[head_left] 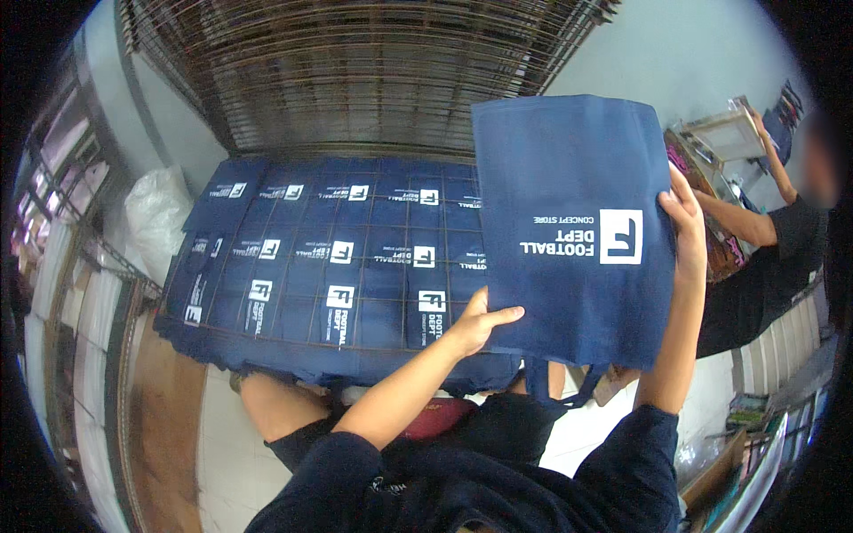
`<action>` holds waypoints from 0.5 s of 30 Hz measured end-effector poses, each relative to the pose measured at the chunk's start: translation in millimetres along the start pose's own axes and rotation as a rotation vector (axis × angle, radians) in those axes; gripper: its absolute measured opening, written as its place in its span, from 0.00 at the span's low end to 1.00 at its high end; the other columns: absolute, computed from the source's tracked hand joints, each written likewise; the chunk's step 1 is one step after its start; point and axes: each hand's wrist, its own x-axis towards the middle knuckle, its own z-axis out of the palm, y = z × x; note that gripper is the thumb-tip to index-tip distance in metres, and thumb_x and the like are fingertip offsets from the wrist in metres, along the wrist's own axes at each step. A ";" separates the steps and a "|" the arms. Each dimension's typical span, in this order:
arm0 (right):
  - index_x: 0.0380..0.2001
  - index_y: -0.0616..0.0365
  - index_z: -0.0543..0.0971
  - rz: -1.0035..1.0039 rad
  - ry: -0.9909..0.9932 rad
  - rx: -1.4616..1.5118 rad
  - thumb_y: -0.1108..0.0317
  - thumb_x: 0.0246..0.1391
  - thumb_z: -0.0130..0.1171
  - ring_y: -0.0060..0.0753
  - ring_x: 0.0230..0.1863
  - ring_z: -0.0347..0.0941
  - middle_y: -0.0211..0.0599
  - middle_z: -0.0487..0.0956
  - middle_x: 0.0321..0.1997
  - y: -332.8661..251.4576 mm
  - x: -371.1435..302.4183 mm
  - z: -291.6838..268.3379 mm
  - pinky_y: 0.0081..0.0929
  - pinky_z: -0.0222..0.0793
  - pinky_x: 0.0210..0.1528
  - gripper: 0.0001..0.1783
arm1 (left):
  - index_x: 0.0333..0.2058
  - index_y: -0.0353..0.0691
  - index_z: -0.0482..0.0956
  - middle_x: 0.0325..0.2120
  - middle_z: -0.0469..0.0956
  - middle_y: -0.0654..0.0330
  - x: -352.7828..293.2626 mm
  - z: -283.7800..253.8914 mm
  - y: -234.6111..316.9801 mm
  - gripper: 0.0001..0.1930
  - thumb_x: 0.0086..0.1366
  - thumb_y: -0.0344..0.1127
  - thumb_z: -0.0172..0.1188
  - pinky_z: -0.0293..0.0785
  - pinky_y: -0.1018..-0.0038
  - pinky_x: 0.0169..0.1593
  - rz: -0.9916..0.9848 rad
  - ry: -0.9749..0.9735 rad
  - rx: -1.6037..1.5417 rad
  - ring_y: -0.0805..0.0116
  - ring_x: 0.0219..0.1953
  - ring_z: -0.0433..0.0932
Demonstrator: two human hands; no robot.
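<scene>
A navy fabric tote bag [555,160] with a white square logo and white lettering is held up in front of me, its print upside down from my side. My left hand [475,329] pinches its lower left edge, thumb on the printed face and the other fingers mostly hidden behind. On the right edge, my right hand [684,226] grips the bag with its fingertips over the front. The bag's navy straps [586,384] dangle below. Beside it, rows of similar printed navy bags [302,311] lie overlapped on a wire rack, several of them partly covered by the held bag.
Stacked wire racks [346,71] rise behind the bags. A clear plastic sack [155,213] leans by the wall on the left. At right, a co-worker [773,258] handles a pale frame [724,135] at a cluttered table. Shelving [80,355] lines the left side.
</scene>
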 end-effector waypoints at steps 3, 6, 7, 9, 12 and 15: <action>0.62 0.67 0.57 0.086 -0.080 0.376 0.45 0.60 0.40 0.37 0.67 0.50 0.46 0.58 0.66 48.8 -47.8 -1.2 0.37 0.40 0.69 0.38 | 0.54 0.36 0.65 0.47 0.72 0.56 -26.6 -10.6 27.1 0.28 0.53 0.25 0.63 0.63 0.69 0.57 0.070 0.125 0.079 0.66 0.52 0.69; 0.60 0.61 0.60 0.463 -0.094 0.375 0.48 0.46 0.60 0.41 0.64 0.54 0.42 0.59 0.64 73.6 -142.2 50.6 0.41 0.49 0.65 0.42 | 0.58 0.36 0.61 0.51 0.70 0.56 -54.8 -36.7 47.7 0.32 0.53 0.22 0.61 0.62 0.70 0.58 0.214 0.226 0.450 0.67 0.56 0.66; 0.59 0.59 0.62 0.488 -0.125 0.399 0.66 0.45 0.60 0.38 0.61 0.59 0.39 0.62 0.61 112.4 -171.5 26.4 0.37 0.55 0.62 0.36 | 0.61 0.36 0.55 0.55 0.66 0.56 -60.9 -44.5 53.9 0.37 0.51 0.20 0.59 0.59 0.70 0.60 0.106 0.169 0.465 0.67 0.58 0.63; 0.59 0.60 0.60 0.702 -0.089 0.299 0.87 0.41 0.48 0.33 0.56 0.63 0.37 0.65 0.58 139.8 -192.7 50.8 0.27 0.61 0.55 0.36 | 0.62 0.36 0.54 0.56 0.65 0.55 -78.0 -75.1 51.0 0.38 0.51 0.18 0.57 0.59 0.71 0.60 0.053 0.196 0.610 0.67 0.58 0.63; 0.60 0.60 0.57 0.691 -0.131 0.251 0.88 0.41 0.45 0.35 0.56 0.65 0.43 0.66 0.56 152.0 -193.7 91.5 0.29 0.60 0.58 0.38 | 0.63 0.36 0.50 0.57 0.64 0.51 -104.5 -93.3 66.9 0.40 0.50 0.18 0.54 0.61 0.72 0.59 0.021 0.230 0.768 0.64 0.58 0.64; 0.61 0.63 0.56 0.702 -0.160 0.235 0.90 0.38 0.45 0.36 0.61 0.61 0.43 0.64 0.60 136.1 -183.9 121.6 0.28 0.57 0.60 0.40 | 0.64 0.37 0.49 0.57 0.64 0.49 -126.0 -98.4 88.7 0.41 0.51 0.20 0.54 0.65 0.72 0.56 0.080 0.252 0.743 0.62 0.55 0.68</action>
